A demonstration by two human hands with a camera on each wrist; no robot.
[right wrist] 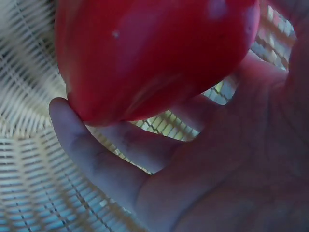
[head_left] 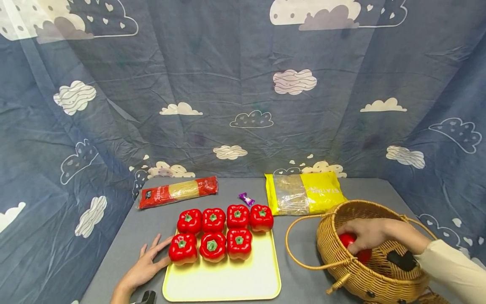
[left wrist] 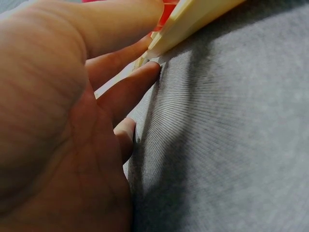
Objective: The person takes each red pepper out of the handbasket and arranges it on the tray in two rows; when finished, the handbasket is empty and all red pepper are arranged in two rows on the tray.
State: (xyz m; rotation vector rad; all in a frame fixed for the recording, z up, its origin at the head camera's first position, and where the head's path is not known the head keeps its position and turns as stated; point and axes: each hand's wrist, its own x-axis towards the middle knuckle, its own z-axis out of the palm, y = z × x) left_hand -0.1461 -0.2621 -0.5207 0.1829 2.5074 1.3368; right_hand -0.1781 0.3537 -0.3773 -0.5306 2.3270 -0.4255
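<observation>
Inside the wicker basket (head_left: 376, 280) on the right, my right hand (head_left: 366, 234) grips a red bell pepper (right wrist: 154, 53). The right wrist view shows its fingers curled around the pepper, the woven wall behind. My left hand (head_left: 146, 264) lies at the left edge of the pale yellow tray (head_left: 224, 283). Its fingers are spread, with the fingertips at the tray's rim in the left wrist view. Several red bell peppers (head_left: 239, 243) with green stems stand in two rows on the tray's far part; the back row reaches its far edge.
A red pasta packet (head_left: 178, 192) lies at the back left, and a yellow bag (head_left: 303, 194) at the back right. Between them is a small purple wrapped candy (head_left: 247, 199). The basket's handle (head_left: 290, 242) hangs out toward the tray. A cloud-patterned cloth (head_left: 243, 139) encloses the table.
</observation>
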